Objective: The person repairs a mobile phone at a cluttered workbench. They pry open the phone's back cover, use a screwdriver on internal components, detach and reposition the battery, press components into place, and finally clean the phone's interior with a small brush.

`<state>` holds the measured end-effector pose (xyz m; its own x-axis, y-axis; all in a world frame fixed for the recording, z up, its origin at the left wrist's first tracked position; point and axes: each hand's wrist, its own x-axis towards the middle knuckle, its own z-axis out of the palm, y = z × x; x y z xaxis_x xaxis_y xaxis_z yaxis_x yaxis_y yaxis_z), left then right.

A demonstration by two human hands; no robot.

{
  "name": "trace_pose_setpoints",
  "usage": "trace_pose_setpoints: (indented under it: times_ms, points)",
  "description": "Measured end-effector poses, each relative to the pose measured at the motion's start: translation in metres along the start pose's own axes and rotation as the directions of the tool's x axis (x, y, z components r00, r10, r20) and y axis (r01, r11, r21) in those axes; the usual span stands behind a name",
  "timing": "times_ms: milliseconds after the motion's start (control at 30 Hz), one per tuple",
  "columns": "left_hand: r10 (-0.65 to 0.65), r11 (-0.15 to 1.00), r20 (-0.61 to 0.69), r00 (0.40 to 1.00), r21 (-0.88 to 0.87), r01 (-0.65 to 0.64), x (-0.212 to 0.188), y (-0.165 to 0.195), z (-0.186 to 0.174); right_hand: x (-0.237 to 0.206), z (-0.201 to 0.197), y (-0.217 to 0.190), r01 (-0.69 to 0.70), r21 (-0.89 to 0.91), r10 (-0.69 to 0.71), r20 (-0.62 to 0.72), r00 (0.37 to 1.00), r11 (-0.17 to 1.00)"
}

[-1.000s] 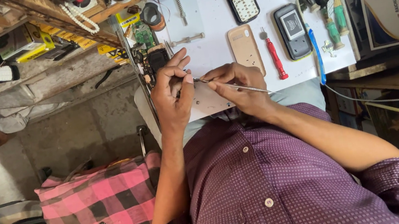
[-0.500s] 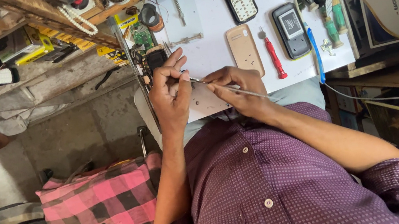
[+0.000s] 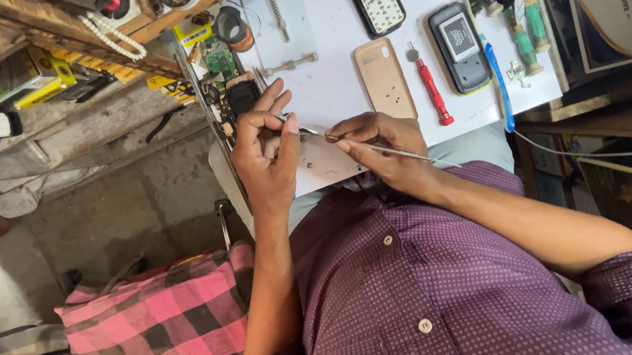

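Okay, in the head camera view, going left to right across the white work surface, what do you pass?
Opened phone circuit board → left hand → right hand holding tweezers → beige phone back cover → red screwdriver → grey phone → blue tool → green-handled screwdrivers.

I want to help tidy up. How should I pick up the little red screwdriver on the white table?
Pinch the red screwdriver around its thick ribbed red handle, from above. It lies flat, apart from the beige phone cover and the grey phone either side, so fingers fit. Avoid the thin metal tip.
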<state>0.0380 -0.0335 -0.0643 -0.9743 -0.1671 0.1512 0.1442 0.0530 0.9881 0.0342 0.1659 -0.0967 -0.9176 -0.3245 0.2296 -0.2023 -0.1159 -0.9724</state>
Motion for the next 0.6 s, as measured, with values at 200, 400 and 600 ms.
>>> trace_pose_setpoints:
  times_ms: [200,400,600]
  points:
    - [0.003,1.000,-0.009,1.000,-0.023,-0.004,-0.001,-0.004,0.002,0.000,-0.002,0.001,0.088,-0.125,-0.085,0.030,0.996,0.988]
    - [0.039,0.998,-0.004,0.999,-0.044,-0.039,-0.002,-0.009,0.003,-0.004,-0.005,0.002,0.123,-0.179,-0.121,0.021,0.992,0.976]
    - [-0.022,0.999,-0.043,0.999,-0.025,0.021,-0.001,-0.004,0.005,-0.004,-0.011,-0.007,0.216,-0.230,-0.215,0.027,0.976,0.949]
